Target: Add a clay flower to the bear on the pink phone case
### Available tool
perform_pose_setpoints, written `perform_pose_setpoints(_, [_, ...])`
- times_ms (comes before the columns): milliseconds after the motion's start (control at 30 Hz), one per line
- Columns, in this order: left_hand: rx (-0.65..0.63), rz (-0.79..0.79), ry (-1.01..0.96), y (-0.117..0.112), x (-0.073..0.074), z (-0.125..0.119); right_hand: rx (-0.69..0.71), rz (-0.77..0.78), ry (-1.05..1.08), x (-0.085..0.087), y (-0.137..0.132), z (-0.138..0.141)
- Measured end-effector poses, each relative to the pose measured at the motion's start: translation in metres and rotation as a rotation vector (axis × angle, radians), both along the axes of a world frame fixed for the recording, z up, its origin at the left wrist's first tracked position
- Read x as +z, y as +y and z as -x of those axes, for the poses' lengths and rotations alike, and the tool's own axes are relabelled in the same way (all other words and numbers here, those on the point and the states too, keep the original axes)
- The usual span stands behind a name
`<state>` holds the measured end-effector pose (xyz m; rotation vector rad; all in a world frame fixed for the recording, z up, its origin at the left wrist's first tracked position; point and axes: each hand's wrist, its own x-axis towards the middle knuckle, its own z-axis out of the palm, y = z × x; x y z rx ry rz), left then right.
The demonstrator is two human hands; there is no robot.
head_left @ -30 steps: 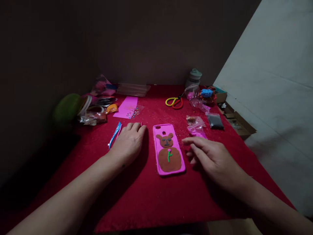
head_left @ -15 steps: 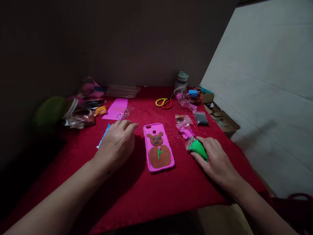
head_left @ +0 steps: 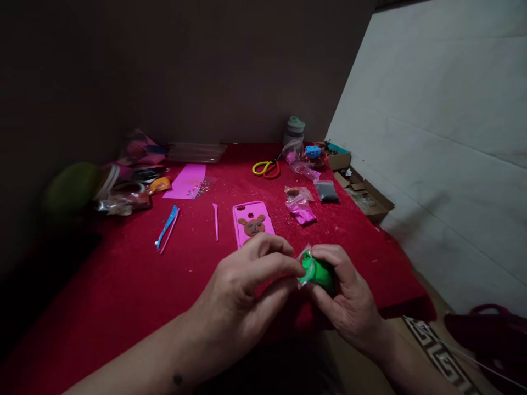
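My right hand (head_left: 346,293) is wrapped round a clear plastic bag of green modelling clay (head_left: 321,274), held near the table's front edge. My left hand (head_left: 251,291) reaches across to it, its fingertips pinching at the green clay by the bag's mouth. Behind the left hand lies a pink phone case (head_left: 263,209) with a brown clay bear (head_left: 252,226) on it; the fingers cover its lower part. A pink modelling tool (head_left: 216,222) lies left of the case. Farther left, a blue modelling tool (head_left: 167,227) rests beside another thin pink one.
Scissors (head_left: 267,168) with yellow and red handles lie toward the back. At right are a bag of pink clay (head_left: 302,213) and a dark packet (head_left: 326,192). A bottle (head_left: 294,130) stands behind. Pink paper (head_left: 185,181) and small gems (head_left: 198,190) lie at left.
My left hand has moved right from the modelling tools to the green clay, uncovering them. The bag, in my right hand, has come off the pink clay bag and nearer to me.
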<state>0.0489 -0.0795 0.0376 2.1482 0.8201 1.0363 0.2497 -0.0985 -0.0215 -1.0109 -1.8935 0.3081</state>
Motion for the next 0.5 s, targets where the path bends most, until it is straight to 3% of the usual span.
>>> perform_pose_setpoints(333, [0.182, -0.186, 0.276, -0.009, -0.019, -0.01, 0.0, -0.048, -0.068, -0.002, -0.008, 0.007])
perform_pose_setpoints(500, [0.235, -0.174, 0.315, -0.009, -0.024, -0.014, -0.029, -0.053, -0.067, -0.005, -0.011, 0.008])
